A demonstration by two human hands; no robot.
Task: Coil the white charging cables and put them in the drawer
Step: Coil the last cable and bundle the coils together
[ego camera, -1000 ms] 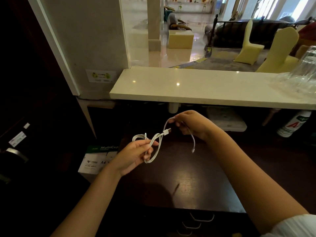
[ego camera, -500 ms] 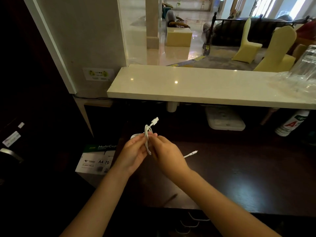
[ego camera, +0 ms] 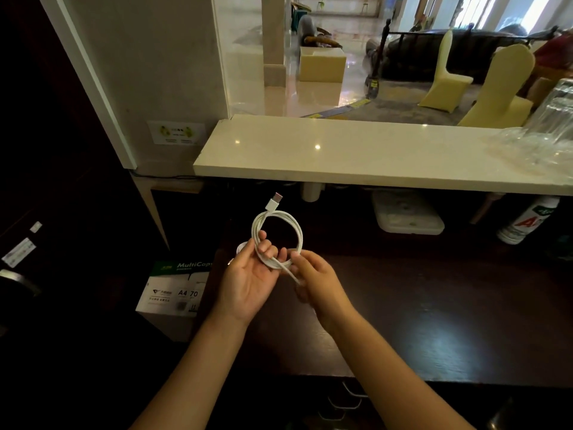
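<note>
One white charging cable (ego camera: pixel 277 235), wound into a round coil of several turns, held upright above the dark bench (ego camera: pixel 434 305), loop face toward the camera. USB plug (ego camera: pixel 274 201) projecting from the top of the coil, long axis tilted up and slightly right, toward the underside of the pale stone counter (ego camera: pixel 372 153). Free tail running from the bottom of the coil down and right into the right hand. Left hand (ego camera: pixel 251 279) palm up, fingers curled through the loop, clamping the bundled turns at the lower left. Right hand (ego camera: pixel 313 279) just beside the left, thumb and fingers pinching the tail; second plug hidden in that hand. Possibly a further loop of white cable behind the left fingers; cannot tell. One box of copy paper (ego camera: pixel 173 293) below and left of the bench, marked "MultiCopy", "A4" and "70"; smaller print not legible. One white bottle (ego camera: pixel 527 220) lying on its side under the counter at right, red "A" legible, the rest cut off. One white rectangular container (ego camera: pixel 406 211) under the counter. Three metal drawer handles (ego camera: pixel 341 401) at the bottom edge, drawer fronts too dark to judge. One sticker (ego camera: pixel 176 132) on the wall, text too small to read. Clear glassware (ego camera: pixel 555 119) on the counter at far right.
</note>
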